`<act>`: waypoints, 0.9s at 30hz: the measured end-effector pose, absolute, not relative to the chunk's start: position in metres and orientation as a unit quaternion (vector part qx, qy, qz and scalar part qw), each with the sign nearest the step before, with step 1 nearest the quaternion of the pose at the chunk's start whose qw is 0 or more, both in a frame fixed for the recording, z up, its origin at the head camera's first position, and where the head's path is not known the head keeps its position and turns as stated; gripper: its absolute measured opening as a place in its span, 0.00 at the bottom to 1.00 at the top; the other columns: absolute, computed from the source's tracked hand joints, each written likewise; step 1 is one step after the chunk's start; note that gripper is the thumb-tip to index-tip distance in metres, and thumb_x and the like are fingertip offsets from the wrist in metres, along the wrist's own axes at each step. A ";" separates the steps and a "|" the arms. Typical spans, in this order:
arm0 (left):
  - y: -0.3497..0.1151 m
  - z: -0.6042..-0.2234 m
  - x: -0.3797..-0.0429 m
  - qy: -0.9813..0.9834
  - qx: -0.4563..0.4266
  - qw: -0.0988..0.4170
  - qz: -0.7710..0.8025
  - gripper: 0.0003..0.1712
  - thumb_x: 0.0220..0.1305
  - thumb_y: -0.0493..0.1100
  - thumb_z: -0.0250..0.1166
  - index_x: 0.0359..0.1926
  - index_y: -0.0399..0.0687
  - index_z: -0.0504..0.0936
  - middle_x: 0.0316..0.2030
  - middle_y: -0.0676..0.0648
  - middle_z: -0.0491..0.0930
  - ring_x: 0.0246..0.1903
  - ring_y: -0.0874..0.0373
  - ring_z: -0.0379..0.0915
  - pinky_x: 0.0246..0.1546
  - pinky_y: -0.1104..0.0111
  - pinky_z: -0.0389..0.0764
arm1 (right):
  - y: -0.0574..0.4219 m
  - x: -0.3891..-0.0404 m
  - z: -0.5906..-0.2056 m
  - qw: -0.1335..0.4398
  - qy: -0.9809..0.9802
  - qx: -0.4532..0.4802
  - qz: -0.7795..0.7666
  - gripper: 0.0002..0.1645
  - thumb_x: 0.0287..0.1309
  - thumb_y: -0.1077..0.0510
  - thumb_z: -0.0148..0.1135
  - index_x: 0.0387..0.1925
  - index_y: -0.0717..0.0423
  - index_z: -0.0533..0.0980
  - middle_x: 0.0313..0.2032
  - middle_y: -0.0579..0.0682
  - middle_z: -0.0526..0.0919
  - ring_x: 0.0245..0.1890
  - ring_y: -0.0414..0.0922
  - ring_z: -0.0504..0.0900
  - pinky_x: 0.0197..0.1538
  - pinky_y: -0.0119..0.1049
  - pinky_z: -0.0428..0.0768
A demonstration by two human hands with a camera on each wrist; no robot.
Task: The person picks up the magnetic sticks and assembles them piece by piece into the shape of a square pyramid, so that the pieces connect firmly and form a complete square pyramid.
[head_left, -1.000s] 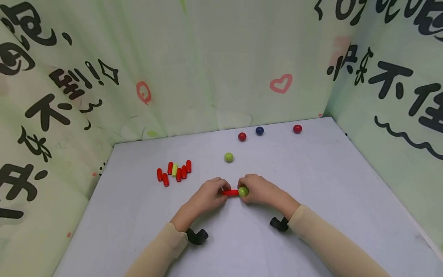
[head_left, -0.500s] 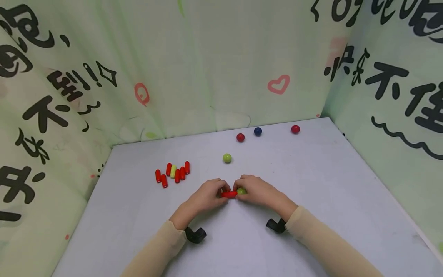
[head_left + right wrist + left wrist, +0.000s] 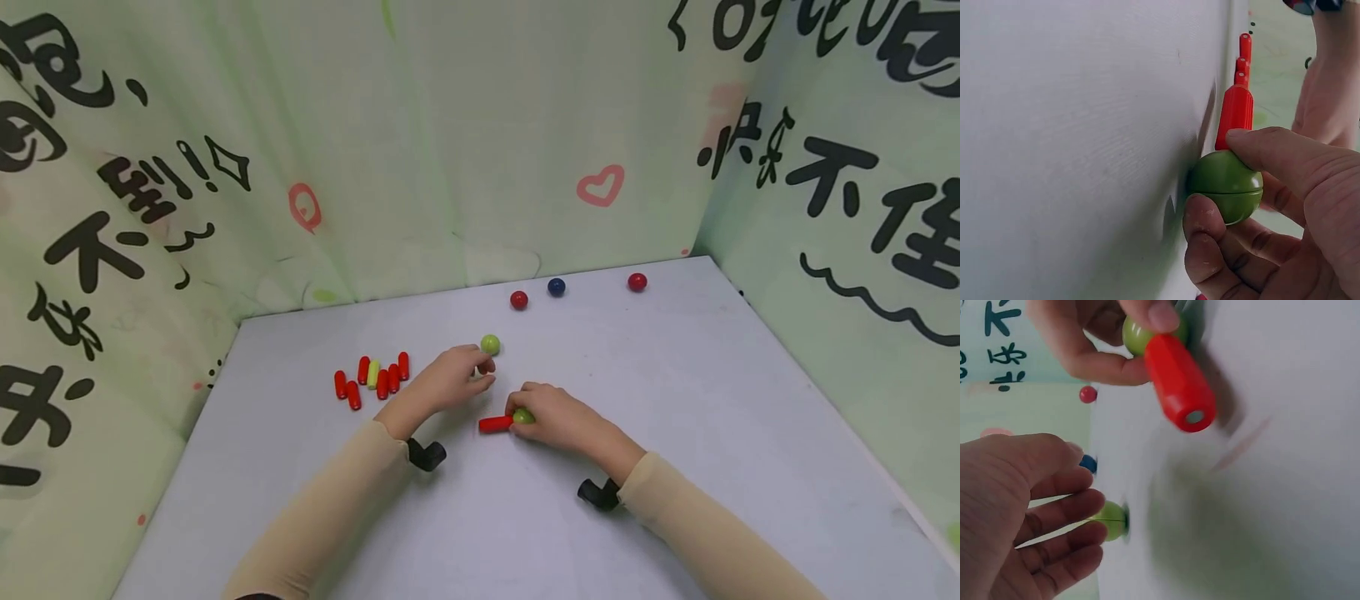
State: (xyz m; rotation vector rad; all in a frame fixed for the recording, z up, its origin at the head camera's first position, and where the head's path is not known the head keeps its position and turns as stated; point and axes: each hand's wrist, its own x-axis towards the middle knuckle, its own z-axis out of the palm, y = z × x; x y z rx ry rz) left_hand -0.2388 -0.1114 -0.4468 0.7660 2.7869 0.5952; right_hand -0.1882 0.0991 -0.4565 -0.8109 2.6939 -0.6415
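My right hand (image 3: 558, 414) pinches a green ball (image 3: 1225, 181) between thumb and fingers, low over the table. A red rod (image 3: 1180, 387) sticks out from that ball toward the left, touching it. The rod's free end shows a small silvery disc, like a magnet. My left hand (image 3: 452, 379) holds nothing, its fingers loosely bent in the left wrist view. Just beyond its fingertips a second green ball (image 3: 491, 344) rests on the table, partly behind those fingers in the left wrist view; I cannot tell from the frames whether they touch it.
Several red rods (image 3: 354, 395) and one yellow-green rod (image 3: 373, 374) lie grouped on the left of the white table (image 3: 645, 533). Along the back edge sit a red ball (image 3: 518, 300), a blue ball (image 3: 556, 287) and another red ball (image 3: 637, 282). Printed curtains enclose the table.
My left hand has let go of the red rod and moved away from me, up to the second green ball. The right hand stays in place with its ball and the rod.
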 end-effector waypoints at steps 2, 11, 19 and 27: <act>-0.107 -0.446 -0.246 0.943 0.265 0.083 0.183 0.11 0.72 0.46 0.66 0.52 0.49 0.84 0.46 0.49 0.83 0.46 0.55 0.77 0.52 0.65 0.82 | 0.099 -0.188 -0.457 0.128 0.926 -0.277 -0.220 0.08 0.63 0.56 0.72 0.43 0.49 0.83 0.38 0.45 0.80 0.35 0.41 0.74 0.39 0.35 0.75; -0.089 -0.449 -0.270 0.949 0.288 0.024 0.123 0.16 0.74 0.36 0.59 0.58 0.50 0.82 0.60 0.47 0.78 0.59 0.52 0.71 0.64 0.65 0.76 | 0.098 -0.186 -0.461 0.121 0.925 -0.273 -0.235 0.06 0.62 0.56 0.72 0.41 0.49 0.83 0.37 0.44 0.79 0.34 0.41 0.74 0.38 0.34 0.75; -0.087 -0.456 -0.277 0.956 0.273 0.035 0.104 0.21 0.71 0.32 0.59 0.62 0.50 0.79 0.63 0.47 0.77 0.65 0.50 0.68 0.69 0.62 0.72 | 0.099 -0.187 -0.463 0.119 0.922 -0.272 -0.248 0.06 0.63 0.57 0.72 0.41 0.48 0.83 0.37 0.43 0.79 0.35 0.40 0.74 0.39 0.34 0.74; -0.096 -0.456 -0.278 0.963 0.245 0.062 0.100 0.22 0.69 0.30 0.60 0.61 0.50 0.80 0.63 0.45 0.79 0.64 0.49 0.68 0.68 0.61 0.73 | 0.099 -0.188 -0.463 0.127 0.927 -0.252 -0.248 0.07 0.63 0.55 0.72 0.42 0.47 0.83 0.37 0.43 0.79 0.36 0.41 0.74 0.40 0.34 0.76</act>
